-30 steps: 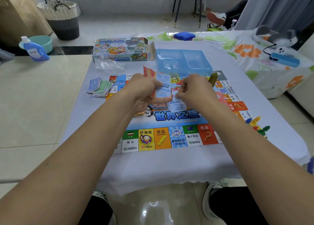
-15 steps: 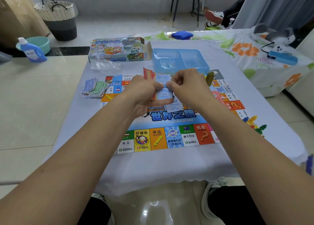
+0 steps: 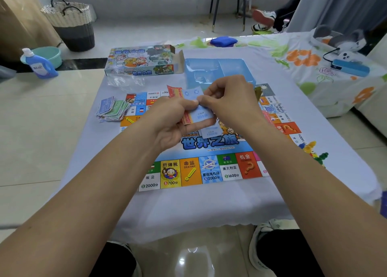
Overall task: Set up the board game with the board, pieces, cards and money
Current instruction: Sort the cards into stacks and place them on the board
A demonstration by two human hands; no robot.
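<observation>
1. Biggest first: the colourful square paper game board (image 3: 209,168) lies flat on the pale-lilac tablecloth (image 3: 188,209), near edge twd me. Already laid, I'd say.
2. Behind it, the clear blue plastic insert tray (image 3: 232,67) and, left of that, the printed cardboard game box (image 3: 142,61), flap open.
3. The loose pile of blue & green paper money (image 3: 112,108) sits at the board's far-left corner, well apart from both hands. The heap of bright plastic pieces (image 3: 314,151) is off the board's right edge.
4. Left hand (image 3: 169,122) is over board centre, fingers curled round a fanned stack of small red & blue paper cards (image 3: 194,111); the stack's long axis runs roughly away from me, tilted up.
5. Right hand (image 3: 232,103) is just beside it, thumb & forefinger pinching the top pale-blue card (image 3: 193,93) at its right edge. Fingertips of both hands meet there.
6. Key relation: the card lies left of the R fingers and on top of the L-hand stack, so R hand is the one to peel, rightward off the fan. My read: mid card-sorting.
7. A single pale-blue card (image 3: 210,131) lies on the board below the hands. Could be the drop spot, can't be sure.
</observation>
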